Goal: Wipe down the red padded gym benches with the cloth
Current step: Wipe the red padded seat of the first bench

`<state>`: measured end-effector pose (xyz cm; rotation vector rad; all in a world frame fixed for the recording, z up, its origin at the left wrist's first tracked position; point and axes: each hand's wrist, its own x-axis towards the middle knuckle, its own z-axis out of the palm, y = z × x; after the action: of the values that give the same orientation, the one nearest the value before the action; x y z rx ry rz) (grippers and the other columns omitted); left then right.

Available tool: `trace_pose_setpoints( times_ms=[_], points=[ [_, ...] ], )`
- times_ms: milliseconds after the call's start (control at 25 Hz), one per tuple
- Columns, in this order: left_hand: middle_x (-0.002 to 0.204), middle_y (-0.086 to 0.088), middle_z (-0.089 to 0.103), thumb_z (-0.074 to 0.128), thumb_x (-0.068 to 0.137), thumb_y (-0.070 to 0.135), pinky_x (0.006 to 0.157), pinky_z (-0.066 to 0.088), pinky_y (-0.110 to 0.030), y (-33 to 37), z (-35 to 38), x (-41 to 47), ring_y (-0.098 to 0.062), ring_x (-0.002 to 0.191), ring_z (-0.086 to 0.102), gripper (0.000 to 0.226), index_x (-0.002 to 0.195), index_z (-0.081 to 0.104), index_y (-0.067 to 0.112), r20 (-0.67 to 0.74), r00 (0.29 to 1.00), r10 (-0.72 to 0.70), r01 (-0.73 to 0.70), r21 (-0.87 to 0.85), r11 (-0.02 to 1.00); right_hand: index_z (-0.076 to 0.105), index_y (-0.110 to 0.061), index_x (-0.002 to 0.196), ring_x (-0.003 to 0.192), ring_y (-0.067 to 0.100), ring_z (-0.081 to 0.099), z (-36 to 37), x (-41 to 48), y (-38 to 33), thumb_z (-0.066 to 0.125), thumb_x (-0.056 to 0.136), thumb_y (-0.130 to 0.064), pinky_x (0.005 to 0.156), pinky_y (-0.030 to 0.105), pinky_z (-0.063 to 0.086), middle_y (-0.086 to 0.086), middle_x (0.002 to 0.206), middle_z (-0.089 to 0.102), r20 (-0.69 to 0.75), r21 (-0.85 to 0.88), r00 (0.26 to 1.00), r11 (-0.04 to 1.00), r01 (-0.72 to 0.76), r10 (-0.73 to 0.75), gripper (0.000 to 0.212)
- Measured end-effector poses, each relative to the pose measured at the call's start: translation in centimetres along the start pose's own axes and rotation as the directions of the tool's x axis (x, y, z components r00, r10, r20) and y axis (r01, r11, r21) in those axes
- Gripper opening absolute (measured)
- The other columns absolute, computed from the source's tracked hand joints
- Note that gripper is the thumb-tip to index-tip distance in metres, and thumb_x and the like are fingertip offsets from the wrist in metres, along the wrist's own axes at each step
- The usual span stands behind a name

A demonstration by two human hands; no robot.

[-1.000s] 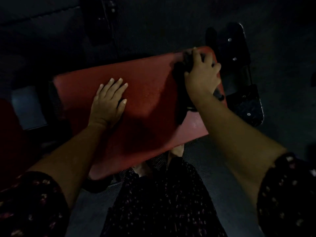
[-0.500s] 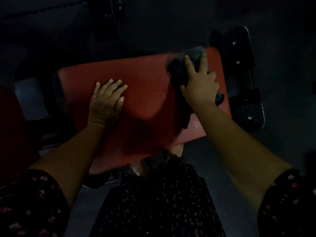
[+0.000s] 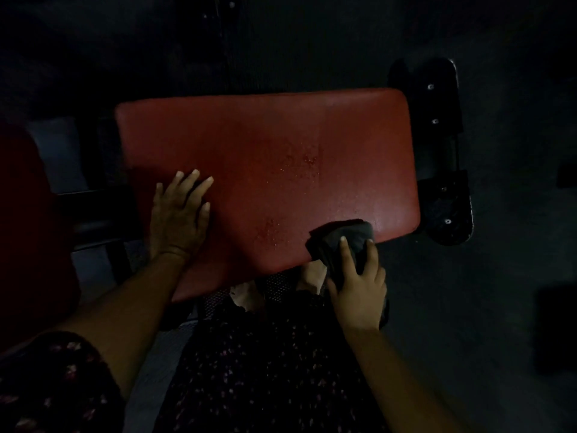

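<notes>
The right hand (image 3: 356, 285) pinches the dark cloth (image 3: 343, 242) at the near edge of the red bench (image 3: 265, 170), the left hand (image 3: 179, 217) lies flat with fingers spread, and the cloth may slip off that edge.

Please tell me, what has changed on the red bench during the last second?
The right hand dragged the dark cloth from the far right corner of the red bench pad back to its near edge, keeping its grip on the cloth. The left hand stayed flat on the pad's left part.
</notes>
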<state>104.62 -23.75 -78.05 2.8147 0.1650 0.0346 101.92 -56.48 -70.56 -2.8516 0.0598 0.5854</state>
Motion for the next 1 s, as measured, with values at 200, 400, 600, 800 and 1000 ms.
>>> trace_pose_setpoints(
  times_ms=[200, 400, 600, 800, 1000],
  points=[
    [0.146, -0.009, 0.048, 0.037, 0.100, 0.031, 0.112, 0.024, -0.054, -0.4, 0.3, 0.1, -0.030, 0.138, 0.036, 0.043, 0.141, 0.046, 0.022, -0.046, 0.998, 0.030, -0.030, 0.010, 1.000, 0.039, -0.027, 0.147, 0.109, 0.048, 0.051, -2.1, 7.9, -3.6, 0.077, 0.077, -0.029, 0.079, 0.057, 0.048, 0.025, 0.149, 0.035, -0.050, -0.079, 0.984, 0.982, 0.170, -0.174, 0.080],
    [0.146, -0.007, 0.048, 0.039, 0.099, 0.031, 0.115, 0.021, -0.050, -0.6, 0.5, 0.0, -0.028, 0.140, 0.035, 0.043, 0.141, 0.046, 0.024, -0.067, 0.997, 0.034, -0.033, 0.006, 0.999, 0.024, -0.034, 0.153, 0.127, 0.040, 0.037, -5.0, 19.4, -9.7, 0.054, 0.094, -0.034, 0.091, 0.052, 0.043, 0.014, 0.159, 0.018, -0.121, -0.147, 0.986, 0.984, 0.098, -0.117, 0.066],
    [0.147, -0.007, 0.048, 0.041, 0.099, 0.031, 0.119, 0.011, -0.040, -0.6, 0.6, 0.0, -0.027, 0.140, 0.035, 0.043, 0.141, 0.049, 0.023, -0.097, 0.994, 0.046, -0.047, -0.004, 0.999, 0.028, -0.034, 0.151, 0.126, 0.037, 0.037, -6.2, 24.2, -13.8, 0.052, 0.093, -0.031, 0.091, 0.051, 0.044, 0.011, 0.154, 0.025, -0.080, -0.171, 0.984, 0.975, 0.141, -0.156, 0.063],
    [0.147, -0.006, 0.048, 0.041, 0.099, 0.032, 0.119, 0.010, -0.040, -0.6, 0.5, -0.1, -0.027, 0.140, 0.034, 0.043, 0.141, 0.049, 0.023, -0.099, 0.994, 0.041, -0.041, -0.003, 0.999, 0.027, -0.034, 0.151, 0.123, 0.040, 0.040, -4.9, 18.5, -11.3, 0.059, 0.089, -0.030, 0.090, 0.050, 0.045, 0.014, 0.157, 0.020, -0.043, -0.173, 0.972, 0.960, 0.222, -0.233, 0.070],
    [0.147, -0.005, 0.048, 0.039, 0.101, 0.034, 0.118, 0.014, -0.043, -0.7, 0.5, -0.1, -0.026, 0.140, 0.035, 0.043, 0.141, 0.050, 0.022, -0.094, 0.995, 0.043, -0.042, 0.013, 0.999, 0.034, -0.032, 0.150, 0.112, 0.043, 0.048, -1.7, 8.5, -7.0, 0.072, 0.081, -0.026, 0.079, 0.051, 0.048, 0.019, 0.155, 0.029, 0.007, -0.146, 0.960, 0.949, 0.278, -0.280, 0.078]
  ],
)
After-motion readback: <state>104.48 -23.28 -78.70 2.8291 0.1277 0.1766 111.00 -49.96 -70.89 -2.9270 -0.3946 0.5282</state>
